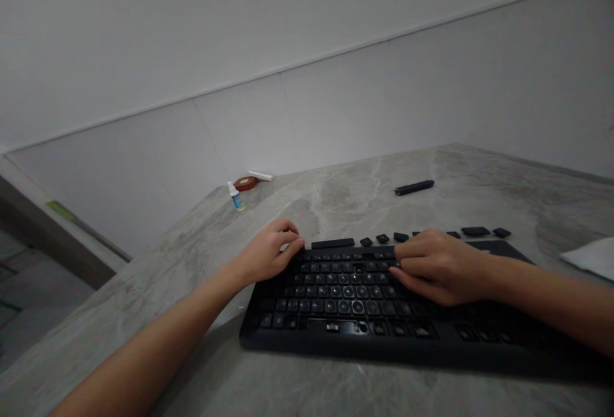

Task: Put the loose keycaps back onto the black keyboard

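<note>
A black keyboard (330,346) lies on the grey marbled table, with dark sockets along its bottom row where keycaps are off. My left hand (273,247) is at its upper left corner, fingers bent and thumb against the edge, holding the keyboard there. Over the right-middle part of the keys is my right hand (434,267), fingers curled into a pinch; whatever they hold is hidden. Behind the keyboard's far edge lie a long space bar keycap (332,243) and several loose keycaps (475,231), some partly covered by my right hand.
A black stick-like tool (414,187) lies farther back on the table (330,199). At the far left stand a small white spray bottle (236,198), a reddish-brown rounded object (246,183) and a white strip (260,175). White cloth or paper (592,257) is at the right edge.
</note>
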Available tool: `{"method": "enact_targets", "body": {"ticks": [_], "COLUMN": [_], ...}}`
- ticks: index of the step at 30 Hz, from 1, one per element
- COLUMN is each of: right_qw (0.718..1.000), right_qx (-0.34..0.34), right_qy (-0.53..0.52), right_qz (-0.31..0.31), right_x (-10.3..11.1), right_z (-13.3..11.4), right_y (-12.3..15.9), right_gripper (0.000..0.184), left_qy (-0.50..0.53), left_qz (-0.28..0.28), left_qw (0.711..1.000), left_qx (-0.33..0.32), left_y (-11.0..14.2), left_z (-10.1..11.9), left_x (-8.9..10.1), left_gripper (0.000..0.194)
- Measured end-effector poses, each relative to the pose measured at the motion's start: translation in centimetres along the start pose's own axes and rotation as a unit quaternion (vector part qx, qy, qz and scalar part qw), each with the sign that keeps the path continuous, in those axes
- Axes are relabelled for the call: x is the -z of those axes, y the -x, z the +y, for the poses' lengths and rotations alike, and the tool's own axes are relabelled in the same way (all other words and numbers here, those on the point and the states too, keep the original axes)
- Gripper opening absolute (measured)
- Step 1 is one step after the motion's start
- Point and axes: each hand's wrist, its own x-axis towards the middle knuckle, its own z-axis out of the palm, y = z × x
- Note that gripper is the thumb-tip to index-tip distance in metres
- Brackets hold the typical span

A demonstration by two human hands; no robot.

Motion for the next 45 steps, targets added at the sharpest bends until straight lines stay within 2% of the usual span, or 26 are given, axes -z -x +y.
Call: {"method": "enact_targets", "body": {"ticks": [7,13,18,21,25,33,36,39,45], "right_qw": [1.000,1.000,1.000,1.000,1.000,1.000,1.000,1.000,1.000], "right_qx": [0.000,-0.005,-0.008,-0.006,-0.005,-0.004,-0.002,-0.004,-0.004], "right_qy": [0.004,0.002,-0.004,-0.003,-0.003,0.001,-0.003,-0.002,-0.004], "right_qz": [0.002,-0.001,-0.001,-0.001,-0.001,0.000,-0.005,-0.005,-0.008], "right_x": [0.1,0.2,0.2,0.2,0.3,0.3,0.3,0.4,0.3], "right_z": [-0.1,-0.2,-0.3,-0.3,-0.2,-0.1,-0.2,-0.2,-0.2], "right_y": [0.0,0.0,0.0,-0.1,-0.1,-0.1,-0.1,-0.1,0.0], "right_gripper": [0.040,0.040,0.039,0.039,0.039,0.039,0.039,0.039,0.039], "left_qy": [0.015,0.024,0.011,0.011,0.029,0.011,0.003,0.009,0.013], "left_qz": [-0.038,-0.028,-0.005,-0.001,-0.040,-0.032,-0.020,-0.034,-0.064], "left_qw": [0.999,0.999,0.999,0.999,0.999,0.999,1.000,0.999,0.997], "left_qx": [-0.009,0.012,0.036,0.031,-0.011,-0.006,-0.007,-0.027,-0.029], "left_y": [-0.2,-0.2,-0.1,0.1,0.2,0.3,0.3,0.2,0.3], "left_z": [-1.4,-2.2,-3.1,-4.2,-5.1,-5.3,-5.4,-5.5,-5.6], "left_x": [-1.1,-1.4,-1.5,-1.4,-1.3,-1.2,-1.2,-1.2,-0.9], "left_gripper": [0.037,0.037,0.029,0.040,0.048,0.022,0.026,0.036,0.030]}}
